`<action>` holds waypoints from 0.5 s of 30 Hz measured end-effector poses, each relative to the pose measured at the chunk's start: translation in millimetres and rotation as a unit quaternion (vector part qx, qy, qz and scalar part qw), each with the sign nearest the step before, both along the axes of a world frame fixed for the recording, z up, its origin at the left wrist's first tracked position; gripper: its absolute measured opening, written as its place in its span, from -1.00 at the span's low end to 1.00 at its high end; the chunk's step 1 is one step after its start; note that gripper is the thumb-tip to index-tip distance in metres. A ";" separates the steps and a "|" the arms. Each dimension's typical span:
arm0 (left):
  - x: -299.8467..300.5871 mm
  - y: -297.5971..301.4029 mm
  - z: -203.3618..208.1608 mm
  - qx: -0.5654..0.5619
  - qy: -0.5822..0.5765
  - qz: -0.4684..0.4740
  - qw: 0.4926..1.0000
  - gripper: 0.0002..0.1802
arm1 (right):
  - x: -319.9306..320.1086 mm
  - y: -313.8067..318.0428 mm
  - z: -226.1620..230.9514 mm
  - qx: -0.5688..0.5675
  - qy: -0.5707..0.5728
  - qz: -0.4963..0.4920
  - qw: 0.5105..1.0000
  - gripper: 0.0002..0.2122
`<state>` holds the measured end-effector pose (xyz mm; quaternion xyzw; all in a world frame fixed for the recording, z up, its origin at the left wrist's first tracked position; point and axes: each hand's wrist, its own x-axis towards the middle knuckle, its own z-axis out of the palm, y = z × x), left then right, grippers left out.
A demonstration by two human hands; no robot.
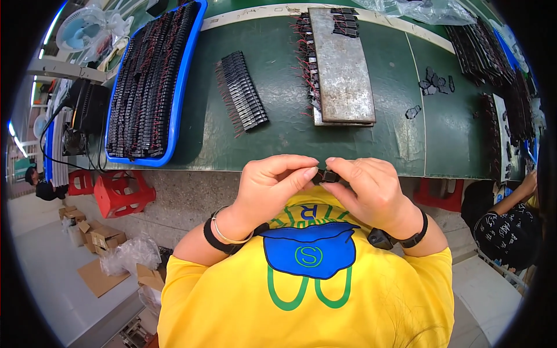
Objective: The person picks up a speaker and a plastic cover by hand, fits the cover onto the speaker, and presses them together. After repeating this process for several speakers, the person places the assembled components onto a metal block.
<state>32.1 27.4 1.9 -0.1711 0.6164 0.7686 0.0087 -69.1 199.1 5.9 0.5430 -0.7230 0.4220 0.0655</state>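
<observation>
Just in front of the table's near edge, a small black rectangular part [330, 176] is held between my two hands. My right hand [371, 187] pinches it between thumb and fingers. The fingertips of my left hand [272, 184] are closed at its left end, partly covering it; a trace of thin reddish wire seems to show there. On the green table [278, 142] beyond my hands lies a slanted row of similar black parts [242, 91] with red wires. A scuffed metal plate [342, 75] lies to the right of that row, with wired black parts along its left edge.
A blue tray [174, 130] packed with rows of wired black parts stands at left. Loose black pieces [432, 81] and stacked boards [478, 52] are at right. Red stools [123, 193] and cardboard boxes [104, 236] stand lower left. Another person [505, 232] is at far right.
</observation>
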 end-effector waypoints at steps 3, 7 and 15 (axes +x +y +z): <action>-1.3 -2.9 -1.1 -0.257 0.151 -0.013 0.954 -0.83 | 0.3 1.3 0.1 0.001 -0.010 -0.009 1.000 -0.65; -2.6 -4.3 -1.7 -0.309 0.209 -0.025 0.928 -0.81 | -1.9 0.5 -1.2 -0.008 -0.010 -0.006 1.000 -0.65; -3.2 -1.2 0.2 -0.275 0.204 -0.047 0.938 -0.83 | -3.2 -1.9 -3.2 -0.007 -0.001 0.009 1.000 -0.67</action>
